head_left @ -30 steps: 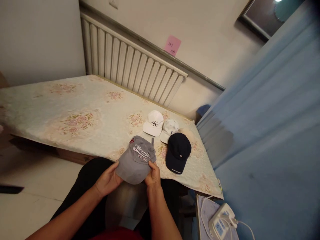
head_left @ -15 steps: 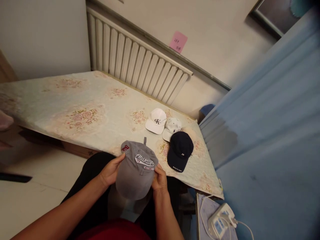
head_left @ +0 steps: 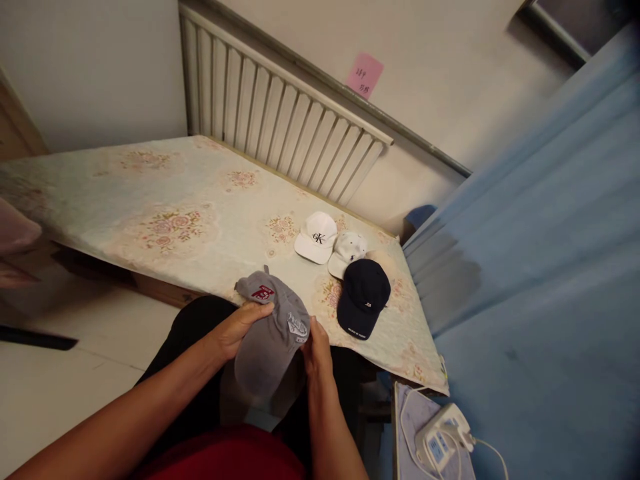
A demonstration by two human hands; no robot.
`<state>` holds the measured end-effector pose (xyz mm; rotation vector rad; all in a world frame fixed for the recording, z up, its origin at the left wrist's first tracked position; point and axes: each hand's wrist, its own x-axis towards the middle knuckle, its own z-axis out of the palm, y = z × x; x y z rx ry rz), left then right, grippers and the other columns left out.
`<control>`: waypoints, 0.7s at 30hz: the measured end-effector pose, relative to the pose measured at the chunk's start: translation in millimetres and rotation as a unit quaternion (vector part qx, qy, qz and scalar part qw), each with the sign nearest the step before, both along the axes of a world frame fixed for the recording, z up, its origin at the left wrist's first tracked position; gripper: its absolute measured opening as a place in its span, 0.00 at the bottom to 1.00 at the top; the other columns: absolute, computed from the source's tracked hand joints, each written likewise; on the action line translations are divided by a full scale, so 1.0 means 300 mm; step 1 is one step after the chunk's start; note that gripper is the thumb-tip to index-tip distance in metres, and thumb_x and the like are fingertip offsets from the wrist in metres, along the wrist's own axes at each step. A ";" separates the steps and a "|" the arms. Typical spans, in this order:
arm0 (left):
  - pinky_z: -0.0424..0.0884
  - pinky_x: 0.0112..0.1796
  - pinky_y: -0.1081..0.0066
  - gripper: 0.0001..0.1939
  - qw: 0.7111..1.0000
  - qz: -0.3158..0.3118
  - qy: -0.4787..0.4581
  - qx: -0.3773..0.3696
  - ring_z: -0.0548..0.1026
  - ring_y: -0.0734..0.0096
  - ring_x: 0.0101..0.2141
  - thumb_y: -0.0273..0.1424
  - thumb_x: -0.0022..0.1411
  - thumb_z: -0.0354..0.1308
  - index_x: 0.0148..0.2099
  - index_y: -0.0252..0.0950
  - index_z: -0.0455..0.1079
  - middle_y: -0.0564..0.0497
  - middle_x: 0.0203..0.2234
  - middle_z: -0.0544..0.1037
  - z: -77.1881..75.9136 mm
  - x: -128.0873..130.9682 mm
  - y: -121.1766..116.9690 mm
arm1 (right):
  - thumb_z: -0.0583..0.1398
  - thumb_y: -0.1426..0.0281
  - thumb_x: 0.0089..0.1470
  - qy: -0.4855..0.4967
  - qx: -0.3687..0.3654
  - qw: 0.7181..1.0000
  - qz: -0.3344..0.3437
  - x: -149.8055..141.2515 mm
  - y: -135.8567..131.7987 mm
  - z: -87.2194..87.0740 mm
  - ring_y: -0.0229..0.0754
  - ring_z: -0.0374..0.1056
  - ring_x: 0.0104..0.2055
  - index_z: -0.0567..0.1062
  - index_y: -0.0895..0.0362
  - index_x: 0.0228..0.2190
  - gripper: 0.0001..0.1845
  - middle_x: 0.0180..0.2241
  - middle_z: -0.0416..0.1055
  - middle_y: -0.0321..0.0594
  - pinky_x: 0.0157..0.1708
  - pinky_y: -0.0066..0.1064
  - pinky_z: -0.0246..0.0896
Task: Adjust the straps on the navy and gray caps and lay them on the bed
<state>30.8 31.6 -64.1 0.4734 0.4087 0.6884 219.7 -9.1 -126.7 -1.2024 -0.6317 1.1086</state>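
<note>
A grey baseball cap [head_left: 273, 333] with white lettering and a red patch is held over my lap, its brim pointing down toward me. My left hand [head_left: 245, 327] grips the cap's left side, thumb on top near the red patch. On the opposite side, my right hand [head_left: 317, 347] is closed on the edge beside the lettering, with some fingers hidden. Beyond, on the bed, lie a white cap [head_left: 317, 237] with black letters, a second white cap [head_left: 347, 252] with a small dark logo, and a dark navy cap [head_left: 363, 297]. A beige cap-like thing [head_left: 384, 265] shows partly behind the navy one.
The caps lie on a bed with a flowered cover [head_left: 225, 233]. A radiator [head_left: 280, 107] runs along the wall, and a blue curtain [head_left: 530, 267] hangs at right. A white power strip [head_left: 444, 437] with cables sits on a small stand at lower right.
Both hands have turned the grey cap so its left side with the red patch faces up more. My left thumb now lies further over the crown. The camera view has shifted slightly.
</note>
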 end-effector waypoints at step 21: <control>0.72 0.35 0.66 0.17 0.992 -0.038 0.101 0.069 0.79 0.60 0.31 0.28 0.54 0.64 0.48 0.33 0.75 0.44 0.34 0.82 0.018 0.041 -0.049 | 0.55 0.67 0.49 -0.320 0.005 0.947 -0.023 -0.082 -0.030 0.246 0.35 0.56 0.25 0.69 0.57 0.21 0.10 0.19 0.61 0.29 0.26 0.25 0.53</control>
